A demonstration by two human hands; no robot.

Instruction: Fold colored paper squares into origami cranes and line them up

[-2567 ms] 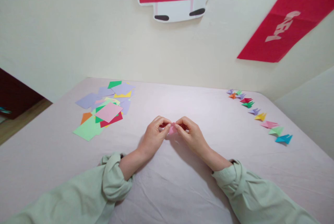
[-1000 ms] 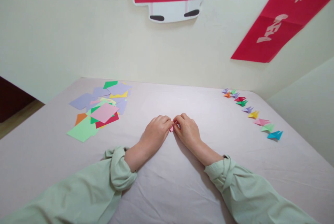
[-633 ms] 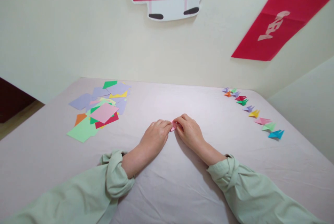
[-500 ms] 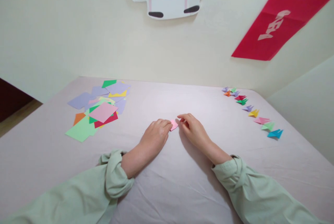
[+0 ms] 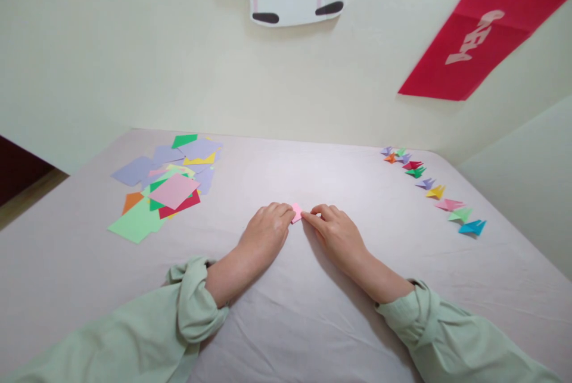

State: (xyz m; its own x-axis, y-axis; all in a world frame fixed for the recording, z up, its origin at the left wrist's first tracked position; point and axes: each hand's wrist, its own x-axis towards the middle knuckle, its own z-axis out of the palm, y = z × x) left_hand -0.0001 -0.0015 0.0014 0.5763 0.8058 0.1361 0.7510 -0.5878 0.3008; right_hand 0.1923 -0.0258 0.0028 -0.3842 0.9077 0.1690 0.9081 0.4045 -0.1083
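Two hands at one small folded pink paper (image 5: 297, 212), mid-table.
Left hand (image 5: 266, 234): fingers curled down over the paper's left part; pinching or merely pressing, hard to tell from here. Right hand (image 5: 340, 235): forefinger tip on the paper's right edge, other fingers loosely curled, gripping nothing. Paper lies on the pale cloth (image 5: 286, 323). Loose coloured sheets (image 5: 172, 191) well left; row of folded pieces (image 5: 435, 191) well right.

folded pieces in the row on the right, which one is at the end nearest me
The bright blue one: it closes the row at the near end, just after the light green piece.
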